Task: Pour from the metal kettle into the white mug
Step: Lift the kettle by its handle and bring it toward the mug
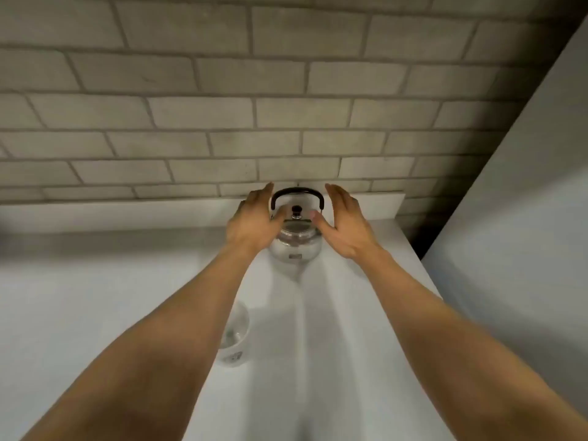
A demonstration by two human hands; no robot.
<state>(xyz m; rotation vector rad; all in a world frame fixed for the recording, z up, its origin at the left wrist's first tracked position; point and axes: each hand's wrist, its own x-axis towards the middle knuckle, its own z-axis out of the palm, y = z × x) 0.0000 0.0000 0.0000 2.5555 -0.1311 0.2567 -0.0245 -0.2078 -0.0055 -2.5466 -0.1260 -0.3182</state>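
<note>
I see the round shiny metal kettle [295, 240] with its dark arched handle at the white bench's [366, 313] far edge, against the brick wall. My left hand [253, 222] and right hand [345, 224] flank it, spread, gripping nothing. The white mug [234, 337] sits nearer, half under my left forearm; drawing back could knock it.

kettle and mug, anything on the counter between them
Nothing: in the head view, only bare white counter separates the kettle from the mug.
</note>
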